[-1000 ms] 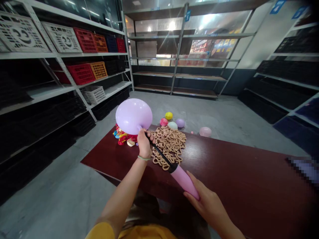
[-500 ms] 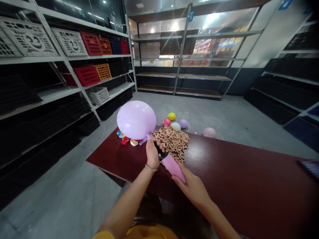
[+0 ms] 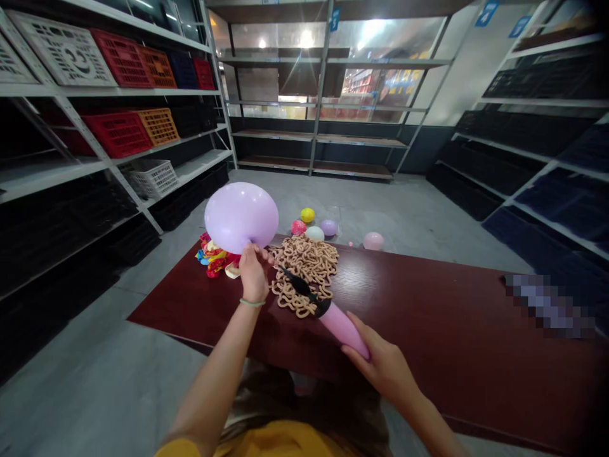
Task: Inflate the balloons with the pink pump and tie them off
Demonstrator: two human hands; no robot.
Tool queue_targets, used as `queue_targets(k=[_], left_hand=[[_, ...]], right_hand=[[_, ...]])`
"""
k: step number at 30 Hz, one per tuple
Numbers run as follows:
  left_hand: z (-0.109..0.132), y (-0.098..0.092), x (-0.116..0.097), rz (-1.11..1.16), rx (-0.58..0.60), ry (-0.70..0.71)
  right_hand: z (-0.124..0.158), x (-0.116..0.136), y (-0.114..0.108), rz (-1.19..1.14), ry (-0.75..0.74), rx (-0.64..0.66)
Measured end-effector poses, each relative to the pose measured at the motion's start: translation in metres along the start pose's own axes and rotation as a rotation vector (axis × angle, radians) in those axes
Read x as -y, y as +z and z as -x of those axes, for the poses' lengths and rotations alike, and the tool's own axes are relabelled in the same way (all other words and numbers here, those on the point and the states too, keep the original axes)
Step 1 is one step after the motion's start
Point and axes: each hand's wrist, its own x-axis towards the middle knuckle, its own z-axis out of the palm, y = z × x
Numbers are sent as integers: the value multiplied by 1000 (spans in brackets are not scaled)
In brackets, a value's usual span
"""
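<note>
A swollen lilac balloon [image 3: 241, 216] is pinched at its neck by my left hand [image 3: 254, 273], over the left part of the dark red table. My right hand [image 3: 380, 362] wraps round the pink barrel of a balloon pump [image 3: 343, 329]. The pump's black nozzle points up and left, apart from the balloon. Behind the nozzle lies a heap of tan, rope-like loops [image 3: 307, 263]. Left of my left hand, several limp, uninflated balloons [image 3: 216, 260] in red, yellow and blue lie in a pile, partly behind the lilac balloon.
Past the table's [image 3: 428, 317] far edge, several blown-up balloons [image 3: 328, 227] rest on the floor, with a pale pink balloon [image 3: 373, 241] farther right. A blurred-out object [image 3: 547, 304] lies at the table's right. Shelves with plastic crates [image 3: 121, 57] line the left side.
The pump's nozzle has come away from the balloon's neck. My left hand has shifted left with the balloon, and my right hand has drawn the pump down and right. The view has turned right.
</note>
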Motion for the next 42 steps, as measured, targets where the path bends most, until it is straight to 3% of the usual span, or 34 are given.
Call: queue_targets(k=[3, 6, 10, 14, 19, 27, 31, 34, 39, 42], left_hand=[[-9, -14, -4, -110, 32, -5], [-12, -28, 4, -231, 121, 22], [-15, -46, 23, -531, 236, 136], [-16, -61, 34, -751, 254, 193], [-8, -62, 35, -791, 282, 208], [-1, -58, 38, -800, 396, 233], [4, -50, 31, -784, 472, 193], [10, -38, 22, -791, 577, 187], [18, -10, 8, -782, 686, 223], [21, 4, -1, -788, 743, 220]], right_hand=[[-6, -19, -10, 135, 72, -87], [-30, -32, -20, 316, 86, -101], [-75, -45, -19, 492, -44, -71], [-104, -58, -2, 526, -139, -113], [-106, -66, 16, 498, -144, -136], [-100, -66, 17, 448, -158, -245], [-103, -48, 1, 423, -258, -379], [-111, -16, -21, 436, -387, -435], [-137, 49, -60, 392, -621, -237], [-151, 76, -75, 411, -701, -170]])
